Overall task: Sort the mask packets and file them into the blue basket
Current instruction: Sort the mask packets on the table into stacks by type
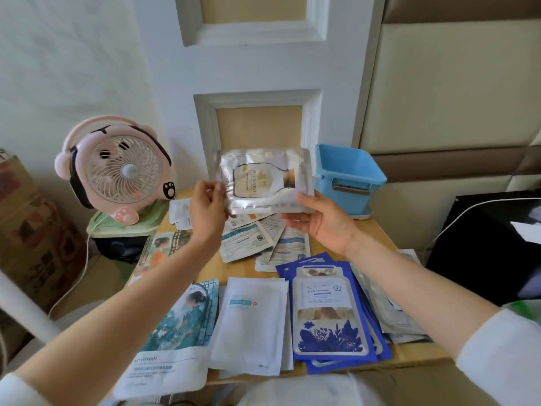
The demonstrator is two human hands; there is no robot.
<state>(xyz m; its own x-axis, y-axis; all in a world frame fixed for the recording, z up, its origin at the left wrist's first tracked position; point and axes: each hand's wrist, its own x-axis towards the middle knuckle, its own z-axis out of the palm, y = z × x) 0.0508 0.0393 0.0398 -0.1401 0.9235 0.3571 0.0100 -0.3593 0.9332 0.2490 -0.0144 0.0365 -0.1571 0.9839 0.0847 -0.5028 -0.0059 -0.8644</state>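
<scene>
I hold a silver mask packet (pixel 265 178) with a bottle picture up above the table, turned sideways. My left hand (pixel 207 210) pinches its left edge; my right hand (pixel 319 221) supports its lower right corner from below. The blue basket (pixel 348 177) stands on the table's far right corner, just right of the packet, and no packets show inside it. Sorted on the near table lie a teal illustrated packet (pixel 178 320), a white packet stack (pixel 251 323), a blue floral stack (pixel 330 315) and a silver stack (pixel 383 306). Loose packets (pixel 257 238) lie in a heap under my hands.
A pink desk fan (pixel 123 171) stands on a green box at the left, its cable hanging down. The small wooden table (pixel 377 230) backs onto a white panelled wall. A cardboard box (pixel 26 218) is far left, a black object (pixel 486 244) at the right.
</scene>
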